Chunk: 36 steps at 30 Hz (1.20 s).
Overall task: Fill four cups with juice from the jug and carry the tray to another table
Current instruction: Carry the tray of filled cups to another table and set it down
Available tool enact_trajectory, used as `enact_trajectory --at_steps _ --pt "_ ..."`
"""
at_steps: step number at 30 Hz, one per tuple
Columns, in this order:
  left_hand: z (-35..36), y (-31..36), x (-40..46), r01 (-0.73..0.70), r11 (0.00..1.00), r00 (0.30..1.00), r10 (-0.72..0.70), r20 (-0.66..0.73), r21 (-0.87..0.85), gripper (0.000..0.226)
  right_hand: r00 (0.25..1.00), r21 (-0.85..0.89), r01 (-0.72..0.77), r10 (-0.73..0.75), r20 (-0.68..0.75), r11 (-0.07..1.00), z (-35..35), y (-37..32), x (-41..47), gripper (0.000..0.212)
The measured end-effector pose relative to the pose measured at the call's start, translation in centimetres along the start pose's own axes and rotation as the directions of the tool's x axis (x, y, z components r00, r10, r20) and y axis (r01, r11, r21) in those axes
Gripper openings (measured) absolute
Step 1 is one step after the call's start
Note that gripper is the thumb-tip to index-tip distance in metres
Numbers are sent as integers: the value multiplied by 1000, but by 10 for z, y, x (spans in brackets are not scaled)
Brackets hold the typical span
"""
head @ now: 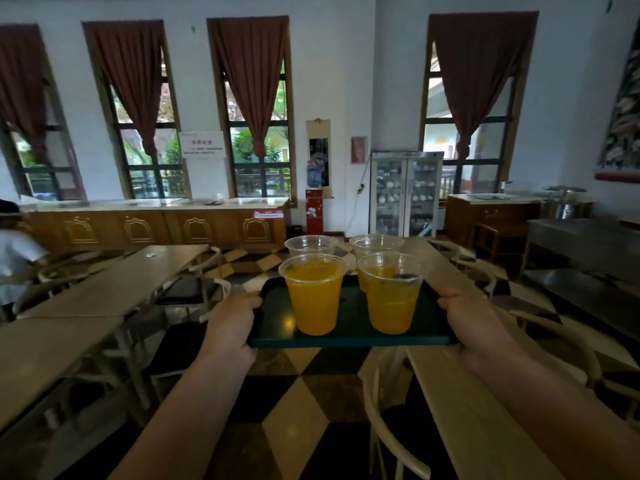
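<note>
Dark green rectangular plastic tray (349,336) is held level above the floor, long axis crosswise, left hand (230,322) and right hand (472,322) gripping its short ends; pale wooden bench (460,403) lies nearest, beneath the right hand.

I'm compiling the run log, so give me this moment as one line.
phase: carrying | left hand, right hand: grip dark green plastic tray ends | load: four clear plastic cups of orange juice upright | over chequered floor
</note>
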<state>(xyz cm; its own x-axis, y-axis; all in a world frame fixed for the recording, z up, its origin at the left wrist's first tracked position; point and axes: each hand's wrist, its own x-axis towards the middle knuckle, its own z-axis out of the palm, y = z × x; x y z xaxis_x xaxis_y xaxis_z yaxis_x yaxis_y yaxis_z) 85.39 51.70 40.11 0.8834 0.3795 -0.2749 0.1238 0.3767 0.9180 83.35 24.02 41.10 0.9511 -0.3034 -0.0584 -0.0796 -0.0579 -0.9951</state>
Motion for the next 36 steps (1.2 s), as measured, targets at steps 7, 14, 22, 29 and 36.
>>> enact_trajectory --at_steps 7,14,22,29,36 --pt "16 35 154 28 1000 1000 -28 -4 -4 24 1000 7 -13 13 6 1000 95 -4 126 31" --pt "39 91 292 7 1000 999 -8 38 18 15 997 60 -63 66 -50 996 190 -20 245 27" --pt "66 123 420 45 999 997 -47 64 29 18 991 50 -83 87 -97 995 265 -32 361 26" --pt "112 136 538 65 996 998 -66 7 64 13 990 130 -83 97 -105 988 311 -30 481 31" --pt "193 154 644 7 997 999 -10 36 78 10 988 166 -81 101 -116 983 337 -56 614 28"
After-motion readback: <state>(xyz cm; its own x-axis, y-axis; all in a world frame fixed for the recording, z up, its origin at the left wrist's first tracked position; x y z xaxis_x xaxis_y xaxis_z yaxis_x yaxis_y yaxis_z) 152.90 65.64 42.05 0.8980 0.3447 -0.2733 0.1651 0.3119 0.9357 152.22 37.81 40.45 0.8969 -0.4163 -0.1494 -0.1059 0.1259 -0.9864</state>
